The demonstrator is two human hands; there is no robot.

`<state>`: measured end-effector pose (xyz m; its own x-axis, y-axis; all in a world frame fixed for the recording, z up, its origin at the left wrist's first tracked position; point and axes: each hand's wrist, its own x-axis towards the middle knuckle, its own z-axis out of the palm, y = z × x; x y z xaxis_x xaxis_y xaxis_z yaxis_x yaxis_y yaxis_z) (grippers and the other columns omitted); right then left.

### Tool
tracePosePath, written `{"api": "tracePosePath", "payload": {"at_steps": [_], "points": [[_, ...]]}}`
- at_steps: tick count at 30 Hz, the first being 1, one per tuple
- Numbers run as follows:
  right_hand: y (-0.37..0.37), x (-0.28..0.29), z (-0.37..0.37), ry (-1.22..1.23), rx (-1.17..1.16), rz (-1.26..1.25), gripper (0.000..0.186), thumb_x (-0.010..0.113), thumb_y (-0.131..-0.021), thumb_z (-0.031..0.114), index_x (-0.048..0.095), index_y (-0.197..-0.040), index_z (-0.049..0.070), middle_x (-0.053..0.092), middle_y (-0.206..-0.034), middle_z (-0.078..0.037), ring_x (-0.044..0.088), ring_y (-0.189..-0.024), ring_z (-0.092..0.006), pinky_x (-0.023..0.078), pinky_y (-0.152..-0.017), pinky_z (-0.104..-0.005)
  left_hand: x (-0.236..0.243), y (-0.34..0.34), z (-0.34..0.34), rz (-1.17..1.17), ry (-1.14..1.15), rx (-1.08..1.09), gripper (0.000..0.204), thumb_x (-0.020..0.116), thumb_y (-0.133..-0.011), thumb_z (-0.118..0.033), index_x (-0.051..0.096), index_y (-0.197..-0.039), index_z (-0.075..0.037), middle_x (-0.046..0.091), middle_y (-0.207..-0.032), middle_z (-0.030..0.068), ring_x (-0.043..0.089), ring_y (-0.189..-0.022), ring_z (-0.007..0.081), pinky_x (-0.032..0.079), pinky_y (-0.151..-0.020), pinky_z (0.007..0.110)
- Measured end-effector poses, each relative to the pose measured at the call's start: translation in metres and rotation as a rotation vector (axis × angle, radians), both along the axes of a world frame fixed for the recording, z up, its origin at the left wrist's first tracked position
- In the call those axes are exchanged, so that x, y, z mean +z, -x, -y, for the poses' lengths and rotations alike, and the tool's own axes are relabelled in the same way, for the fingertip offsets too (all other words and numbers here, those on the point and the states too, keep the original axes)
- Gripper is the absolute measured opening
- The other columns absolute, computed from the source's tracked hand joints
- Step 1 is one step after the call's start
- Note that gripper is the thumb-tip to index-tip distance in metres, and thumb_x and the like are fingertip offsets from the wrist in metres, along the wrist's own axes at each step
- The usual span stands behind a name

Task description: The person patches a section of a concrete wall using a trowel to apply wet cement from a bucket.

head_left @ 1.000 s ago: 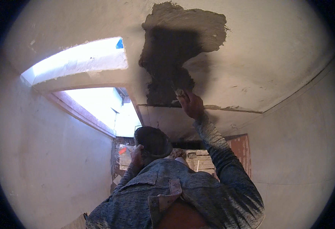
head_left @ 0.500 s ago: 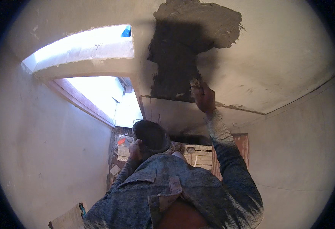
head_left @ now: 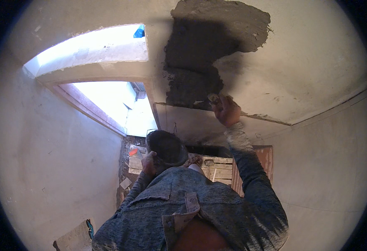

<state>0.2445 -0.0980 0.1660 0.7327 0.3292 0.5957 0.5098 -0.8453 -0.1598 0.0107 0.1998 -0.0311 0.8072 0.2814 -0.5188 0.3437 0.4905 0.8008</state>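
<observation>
My left hand (head_left: 149, 163) grips the side of a dark bucket (head_left: 166, 152), which holds grey mortar. My raised right hand (head_left: 227, 111) is closed on the pale, crusted handle of a tool (head_left: 212, 98), seemingly a trowel; its blade is hard to make out in the shadow. That tool is at the lower right edge of a wet grey patch (head_left: 242, 29) on the cream plastered wall (head_left: 300, 75), just above a cracked horizontal edge that runs beside my hand.
Bright openings (head_left: 99, 104) with a pale frame are at upper left. Plain walls (head_left: 49, 159) flank me. Below lie wooden boards (head_left: 219, 173), rubble along the left and a reddish panel (head_left: 263, 163). A pale board (head_left: 72, 238) shows at lower left.
My right hand has moved right along the patch's lower edge, rising, then dipping slightly. The view has shifted, so the wall openings sit higher in the picture. My left hand still holds the bucket.
</observation>
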Motion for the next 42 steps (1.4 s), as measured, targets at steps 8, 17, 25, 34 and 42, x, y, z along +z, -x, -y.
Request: {"api": "tracePosePath", "payload": {"at_steps": [8, 17, 25, 34, 42], "points": [[0.019, 0.074, 0.033, -0.099, -0.171, 0.129, 0.048, 0.071, -0.069, 0.015, 0.059, -0.114, 0.005, 0.061, -0.085, -0.012, 0.062, -0.073, -0.0294, 0.051, -0.065, -0.0374, 0.012, -0.008, -0.001, -0.210, 0.236, 0.152, 0.015, 0.064, -0.077, -0.014, 0.062, -0.087, -0.002, 0.061, -0.076, 0.0065, 0.058, -0.068, 0.0181, 0.049, -0.061, 0.034], [0.037, 0.055, 0.036, -0.201, -0.054, 0.164, 0.040, 0.072, -0.073, 0.016, 0.059, -0.109, 0.005, 0.060, -0.091, -0.014, 0.062, -0.078, -0.0332, 0.051, -0.067, -0.0401, 0.019, -0.011, -0.001, -0.214, 0.253, 0.175, 0.019, 0.062, -0.079, -0.018, 0.060, -0.087, -0.002, 0.058, -0.076, 0.0065, 0.058, -0.069, 0.0195, 0.050, -0.062, 0.035], [0.030, -0.022, -0.011, -0.030, 0.058, -0.103, 0.044, 0.072, -0.074, 0.026, 0.057, -0.111, 0.007, 0.061, -0.099, -0.014, 0.063, -0.084, -0.0335, 0.052, -0.070, -0.0416, 0.010, -0.005, -0.006, -0.260, 0.221, 0.119, 0.022, 0.063, -0.079, -0.020, 0.060, -0.091, -0.002, 0.059, -0.079, 0.0065, 0.060, -0.069, 0.0207, 0.051, -0.062, 0.035], [0.002, -0.016, -0.031, -0.044, 0.090, -0.129, 0.044, 0.073, -0.073, 0.023, 0.057, -0.110, 0.004, 0.064, -0.097, -0.017, 0.065, -0.086, -0.0349, 0.053, -0.071, -0.0419, 0.003, 0.001, -0.009, -0.216, 0.224, 0.136, 0.026, 0.063, -0.077, -0.021, 0.060, -0.094, -0.001, 0.060, -0.079, 0.0075, 0.060, -0.067, 0.0210, 0.051, -0.059, 0.037], [0.003, 0.018, -0.040, -0.325, 0.062, -0.105, 0.033, 0.070, -0.077, 0.014, 0.061, -0.106, 0.001, 0.067, -0.086, -0.017, 0.068, -0.075, -0.0292, 0.054, -0.065, -0.0353, -0.013, -0.002, -0.011, -0.199, 0.305, 0.205, 0.016, 0.060, -0.081, -0.017, 0.058, -0.090, -0.004, 0.058, -0.074, 0.0069, 0.057, -0.063, 0.0217, 0.050, -0.058, 0.037]]}}
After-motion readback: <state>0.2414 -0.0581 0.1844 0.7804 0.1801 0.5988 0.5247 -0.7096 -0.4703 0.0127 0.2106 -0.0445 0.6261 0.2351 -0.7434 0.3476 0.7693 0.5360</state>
